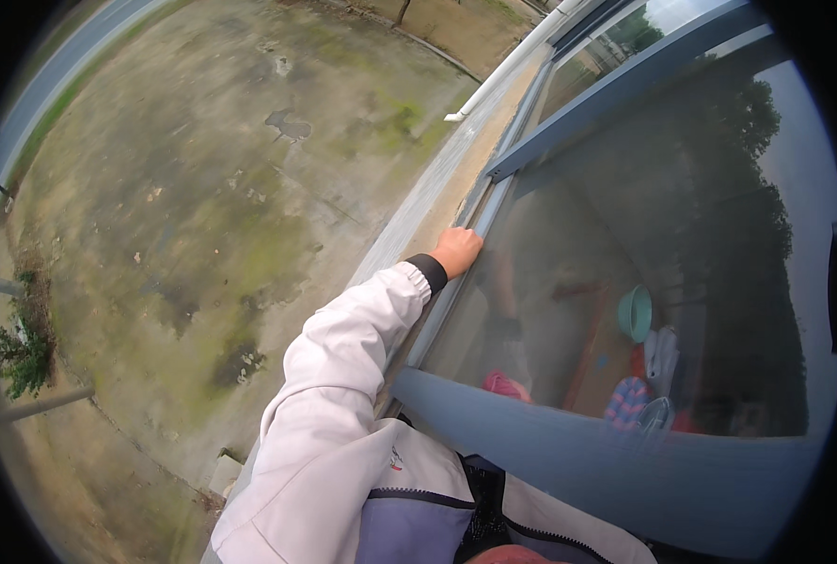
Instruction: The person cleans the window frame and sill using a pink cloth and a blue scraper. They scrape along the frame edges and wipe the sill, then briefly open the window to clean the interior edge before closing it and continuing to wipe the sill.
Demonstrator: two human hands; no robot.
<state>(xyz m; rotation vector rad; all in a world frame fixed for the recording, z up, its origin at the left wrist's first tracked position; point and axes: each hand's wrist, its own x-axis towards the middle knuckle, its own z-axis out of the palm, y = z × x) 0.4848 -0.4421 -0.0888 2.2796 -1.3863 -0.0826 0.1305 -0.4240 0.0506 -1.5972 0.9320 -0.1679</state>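
Note:
My left hand reaches outside past the window and is closed in a fist at the metal window frame. Its fingers are curled down out of sight against the frame's edge. A light jacket sleeve with a black cuff covers that arm. Beside it is the glass pane in a blue-grey sash, carrying a faint reflection of the arm. Through the glass, just above the lower rail, shows a bunched pink cloth. A skin-coloured patch touches the cloth, seemingly part of my right hand; its fingers are unclear.
Behind the glass are a turquoise bowl, a striped pink-and-blue item and a pale bundle. Outside, a concrete ledge runs along the wall below a white pipe. Mossy ground lies well below.

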